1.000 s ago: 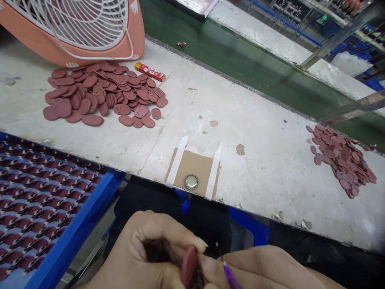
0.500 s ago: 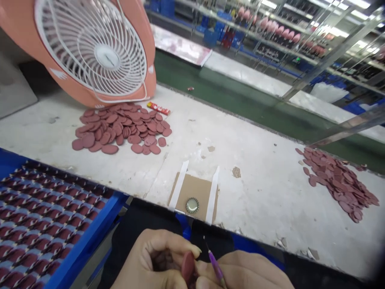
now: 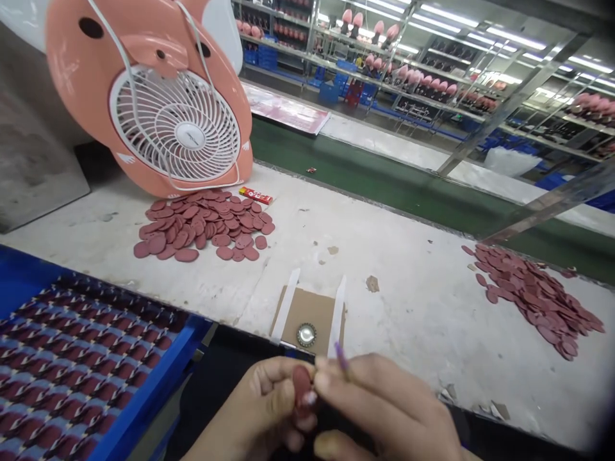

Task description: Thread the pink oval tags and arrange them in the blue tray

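Note:
Below the table's front edge, my left hand (image 3: 262,403) pinches a flat reddish-brown oval piece (image 3: 301,382) between thumb and fingers. A small pale spot shows low on that piece. My right hand (image 3: 389,403) is closed around a slim purple-handled tool (image 3: 341,360), which is blurred; its thin tip does not show. The right fingertips meet the oval piece's right edge. Just beyond the hands, a metal bottle cap (image 3: 306,334) lies on a cardboard square (image 3: 313,306) fixed down with white tape strips.
Similar ovals form a left pile (image 3: 206,224) and a right pile (image 3: 533,291) on the white table (image 3: 408,333). An orange fan (image 3: 225,83) stands behind the left pile, near a red packet (image 3: 255,195). A blue tray (image 3: 120,410) with rows of dark-red pieces sits front left.
The view has tilted upward, showing more of the fan. Both hands sit higher in the picture, near the cardboard. The tool has turned in my right hand, and its thin tip no longer shows.

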Motion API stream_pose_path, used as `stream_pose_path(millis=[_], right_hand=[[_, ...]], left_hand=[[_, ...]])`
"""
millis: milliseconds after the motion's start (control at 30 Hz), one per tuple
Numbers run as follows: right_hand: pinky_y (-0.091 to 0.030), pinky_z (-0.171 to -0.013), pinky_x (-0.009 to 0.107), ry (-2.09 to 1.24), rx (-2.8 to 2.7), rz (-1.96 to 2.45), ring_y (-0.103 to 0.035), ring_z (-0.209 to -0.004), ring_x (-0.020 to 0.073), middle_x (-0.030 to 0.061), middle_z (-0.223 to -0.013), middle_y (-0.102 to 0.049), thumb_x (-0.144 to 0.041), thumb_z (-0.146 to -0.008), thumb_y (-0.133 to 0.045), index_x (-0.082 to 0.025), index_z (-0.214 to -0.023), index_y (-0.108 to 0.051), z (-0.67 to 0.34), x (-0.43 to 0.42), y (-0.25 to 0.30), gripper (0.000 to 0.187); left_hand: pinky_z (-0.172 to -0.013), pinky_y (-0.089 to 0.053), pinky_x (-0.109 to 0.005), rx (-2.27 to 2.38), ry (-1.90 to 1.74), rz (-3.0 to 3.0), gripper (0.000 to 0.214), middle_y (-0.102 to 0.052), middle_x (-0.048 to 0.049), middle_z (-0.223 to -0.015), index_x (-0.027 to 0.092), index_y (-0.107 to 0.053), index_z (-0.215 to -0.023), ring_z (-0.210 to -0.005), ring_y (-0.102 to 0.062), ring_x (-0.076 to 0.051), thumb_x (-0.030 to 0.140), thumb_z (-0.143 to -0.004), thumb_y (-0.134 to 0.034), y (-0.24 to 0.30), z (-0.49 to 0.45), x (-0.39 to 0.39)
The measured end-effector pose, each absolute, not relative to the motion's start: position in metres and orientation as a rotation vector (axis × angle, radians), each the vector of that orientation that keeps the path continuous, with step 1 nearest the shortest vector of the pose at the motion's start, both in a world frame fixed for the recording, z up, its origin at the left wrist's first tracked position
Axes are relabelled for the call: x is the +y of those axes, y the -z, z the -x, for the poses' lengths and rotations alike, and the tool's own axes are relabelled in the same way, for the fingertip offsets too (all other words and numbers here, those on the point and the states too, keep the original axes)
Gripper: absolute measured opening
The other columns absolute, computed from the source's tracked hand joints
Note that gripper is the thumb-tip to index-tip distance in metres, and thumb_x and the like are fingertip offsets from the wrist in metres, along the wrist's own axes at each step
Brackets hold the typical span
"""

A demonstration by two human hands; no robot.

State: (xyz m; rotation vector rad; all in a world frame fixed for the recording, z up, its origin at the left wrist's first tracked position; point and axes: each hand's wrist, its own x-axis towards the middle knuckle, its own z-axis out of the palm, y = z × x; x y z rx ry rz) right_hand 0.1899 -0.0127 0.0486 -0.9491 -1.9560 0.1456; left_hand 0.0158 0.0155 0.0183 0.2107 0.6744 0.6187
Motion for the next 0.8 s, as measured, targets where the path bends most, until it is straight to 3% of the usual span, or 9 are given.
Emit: stream_pose_path(millis=[67,200,333,533,800], right_hand=[[-0.061,-0.062,0.025,-0.07,-1.86,1.021,-0.069,-0.078,0.0195,0.0096,-0.094,-0.069,-0.027,-0.101,-0.061,-0.014,-0.118,-0.064,-0.192,-0.014,-0.054,0.021],[-0.053,-0.052,0.025,-0.066,-1.821,1.084,-0.061,-0.065,0.0159,0.0044,-0.076,-0.06,-0.021,-0.1,-0.063,-0.012,-0.111,-0.067,-0.192,-0.02,-0.053,0.015],[-0.049,-0.051,0.026,-0.056,-1.853,1.021,-0.057,-0.065,0.0151,0.0048,-0.077,-0.056,-0.018,-0.1,-0.06,-0.008,-0.108,-0.067,-0.187,-0.022,-0.04,0.015],[-0.05,-0.053,0.024,-0.062,-1.867,1.08,-0.056,-0.066,0.0143,0.0044,-0.078,-0.055,-0.013,-0.097,-0.06,-0.01,-0.108,-0.068,-0.186,-0.025,-0.032,0.014],[-0.053,-0.06,0.023,-0.235,-1.856,1.137,-0.058,-0.072,0.0144,0.0035,-0.082,-0.056,-0.004,-0.093,-0.058,-0.015,-0.115,-0.065,-0.19,-0.018,-0.045,0.026]], left_hand=[[-0.043,-0.048,-0.01,0.701,-0.582,-0.088,0.03,-0.073,0.0016,-0.063,0.016,-0.08,-0.073,-0.05,-0.064,-0.004,0.037,-0.055,-0.093,-0.022,-0.019,0.019],[-0.047,-0.053,-0.01,0.765,-0.55,0.051,0.03,-0.078,-0.0006,-0.07,0.015,-0.079,-0.076,-0.057,-0.071,-0.007,0.033,-0.055,-0.092,-0.027,-0.02,0.02],[-0.048,-0.054,-0.012,0.73,-0.577,0.067,0.032,-0.081,-0.0035,-0.077,0.014,-0.079,-0.082,-0.062,-0.073,-0.01,0.033,-0.059,-0.091,-0.02,-0.019,0.015],[-0.053,-0.056,-0.014,0.694,-0.635,0.032,0.023,-0.081,-0.004,-0.086,0.017,-0.079,-0.089,-0.07,-0.074,-0.011,0.03,-0.071,-0.086,-0.008,-0.017,0.011],[-0.048,-0.05,-0.012,0.69,-0.687,-0.072,0.028,-0.074,-0.0009,-0.076,0.018,-0.08,-0.09,-0.058,-0.061,-0.005,0.031,-0.067,-0.09,-0.018,-0.012,0.015]])
